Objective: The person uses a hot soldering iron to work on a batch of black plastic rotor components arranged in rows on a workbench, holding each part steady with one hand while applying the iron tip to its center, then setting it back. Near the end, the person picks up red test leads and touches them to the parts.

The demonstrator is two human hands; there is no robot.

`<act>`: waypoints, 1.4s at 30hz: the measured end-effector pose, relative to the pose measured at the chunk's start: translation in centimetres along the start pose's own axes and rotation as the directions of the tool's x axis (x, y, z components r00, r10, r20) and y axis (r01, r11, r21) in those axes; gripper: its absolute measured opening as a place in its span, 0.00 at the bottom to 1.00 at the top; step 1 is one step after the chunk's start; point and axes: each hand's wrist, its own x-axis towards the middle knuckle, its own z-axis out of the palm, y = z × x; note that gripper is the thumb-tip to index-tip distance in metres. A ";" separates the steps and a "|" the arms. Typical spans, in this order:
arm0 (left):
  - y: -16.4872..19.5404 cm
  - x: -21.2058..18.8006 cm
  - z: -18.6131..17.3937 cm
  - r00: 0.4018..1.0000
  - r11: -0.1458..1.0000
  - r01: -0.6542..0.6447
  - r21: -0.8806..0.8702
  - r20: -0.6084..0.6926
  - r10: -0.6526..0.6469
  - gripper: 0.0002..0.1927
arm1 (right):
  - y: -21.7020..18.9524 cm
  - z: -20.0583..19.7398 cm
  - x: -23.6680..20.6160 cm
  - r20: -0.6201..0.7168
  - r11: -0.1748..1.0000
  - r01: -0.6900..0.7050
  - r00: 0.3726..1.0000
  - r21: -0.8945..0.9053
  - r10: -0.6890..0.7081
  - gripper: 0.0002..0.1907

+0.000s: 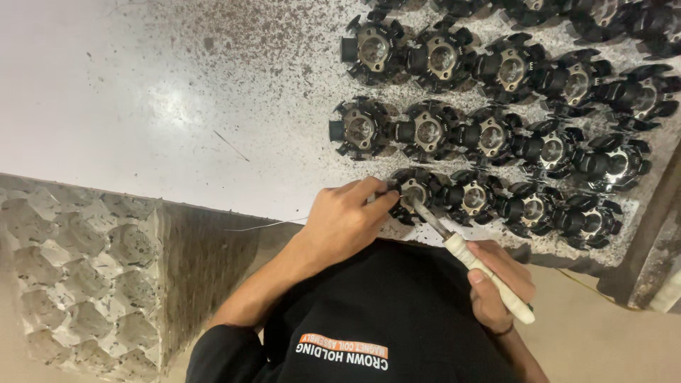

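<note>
left hand (345, 223) fingers pinching a black coil part (413, 193), right hand (496, 284) clenched around a white-handled tool (475, 266)

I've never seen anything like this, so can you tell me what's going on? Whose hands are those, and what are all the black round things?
The picture comes from a camera worn on a person's head, looking down at their own two hands. No machine is here. The white speckled table holds rows of black round parts with metal middles. The left hand has its fingers touching the nearest black part. The right hand holds a tool with a white handle, its metal tip resting on that same part. At the left stands a bumpy grey tray.
</note>
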 end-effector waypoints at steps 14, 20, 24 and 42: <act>1.2 0.8 -0.2 0.991 0.997 0.000 0.074 0.136 -0.010 0.15 | -0.8 -0.1 -0.2 0.023 0.992 -0.116 0.993 0.038 0.116 0.21; 0.9 0.8 -0.2 0.988 0.996 0.075 -0.051 0.136 -0.067 0.13 | -1.2 -0.6 -0.3 0.093 0.993 -0.054 0.994 -0.105 0.064 0.20; 0.8 0.7 0.1 0.994 0.998 0.052 -0.043 0.096 -0.048 0.11 | -0.5 -0.5 -0.6 -0.023 0.992 -0.100 0.995 -0.079 0.098 0.21; 0.2 0.4 0.7 0.995 0.996 0.048 -0.070 0.085 -0.042 0.14 | -2.8 -0.1 0.9 0.185 0.980 0.041 0.983 -0.194 -0.005 0.17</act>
